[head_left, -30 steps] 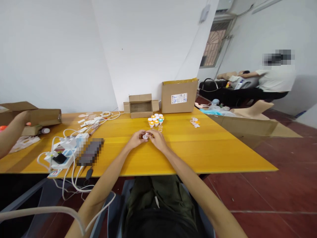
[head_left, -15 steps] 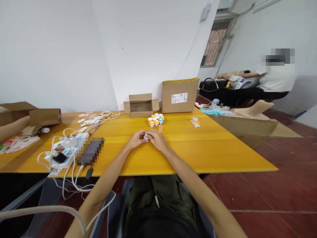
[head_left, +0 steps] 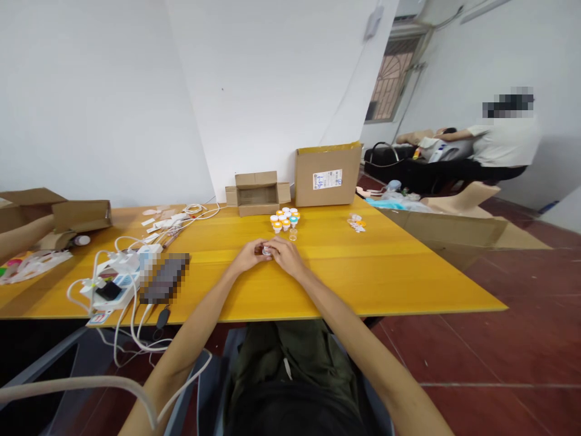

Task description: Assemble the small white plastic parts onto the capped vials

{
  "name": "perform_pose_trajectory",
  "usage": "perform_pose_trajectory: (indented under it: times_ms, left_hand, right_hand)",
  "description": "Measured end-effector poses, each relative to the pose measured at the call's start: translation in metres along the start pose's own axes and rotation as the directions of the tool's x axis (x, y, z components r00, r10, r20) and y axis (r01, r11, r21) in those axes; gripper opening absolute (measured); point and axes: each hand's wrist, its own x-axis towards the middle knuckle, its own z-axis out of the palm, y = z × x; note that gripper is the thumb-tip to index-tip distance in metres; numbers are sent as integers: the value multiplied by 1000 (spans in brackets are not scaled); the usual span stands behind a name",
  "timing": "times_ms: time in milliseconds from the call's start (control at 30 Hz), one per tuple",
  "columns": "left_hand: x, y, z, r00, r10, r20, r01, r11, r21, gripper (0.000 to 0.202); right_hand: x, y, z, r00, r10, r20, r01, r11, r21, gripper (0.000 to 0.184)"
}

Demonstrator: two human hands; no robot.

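My left hand (head_left: pixel 248 255) and my right hand (head_left: pixel 283 254) meet over the middle of the yellow table (head_left: pixel 363 272). Both pinch one small clear vial with a white cap (head_left: pixel 266 249), fingers closed around it. Just beyond my hands stands a cluster of several small vials with orange, white and blue caps (head_left: pixel 284 220). One uncapped clear vial (head_left: pixel 293 235) stands alone beside the cluster.
A small open cardboard box (head_left: pixel 258 192) and a taller box (head_left: pixel 327 174) stand at the back. Loose caps (head_left: pixel 356 224) lie to the right. A power strip with cables (head_left: pixel 118 272) lies left. Another person's forearm (head_left: pixel 20 235) reaches in at far left; a seated person (head_left: pixel 503 148) is far right.
My hands stay together on the small vial with little movement. The other person's arm at far left has dropped lower towards the table.
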Motion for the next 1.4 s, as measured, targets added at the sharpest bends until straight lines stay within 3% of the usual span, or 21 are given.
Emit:
perform_pose_trajectory:
  times_ms: [1400]
  left_hand:
    - [1, -2, 1, 1000, 10, 7, -10, 999, 37, 26]
  right_hand:
    - [1, 2, 0, 999, 38, -6, -39, 998, -45, 16]
